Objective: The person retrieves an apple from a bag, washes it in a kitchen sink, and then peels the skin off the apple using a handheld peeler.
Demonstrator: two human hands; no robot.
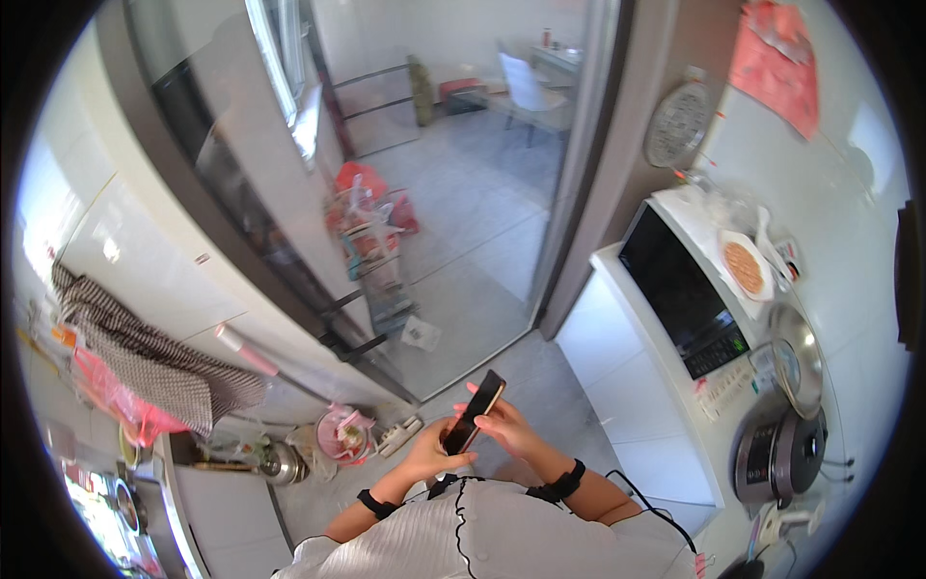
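Observation:
A smartphone (pixel 474 412) with a dark screen is held in front of my body, tilted with its upper end towards the right. My left hand (pixel 434 450) grips its lower end, the thumb lying along the near edge. Around the upper part are the fingers of my right hand (pixel 504 425), its thumb at the side of the screen. Most of my fingers pass behind the phone and are partly hidden. Black straps circle both forearms. Below the phone, the grey tiled floor (pixel 564 391) shows.
Ahead is a glass sliding door (pixel 463 217), with plastic bags (pixel 369 210) on the floor behind it. To the right, a white counter carries a microwave oven (pixel 680 289) and an electric cooker (pixel 778 456). A pink waste bin (pixel 343 438) and a power strip (pixel 399 436) lie at left.

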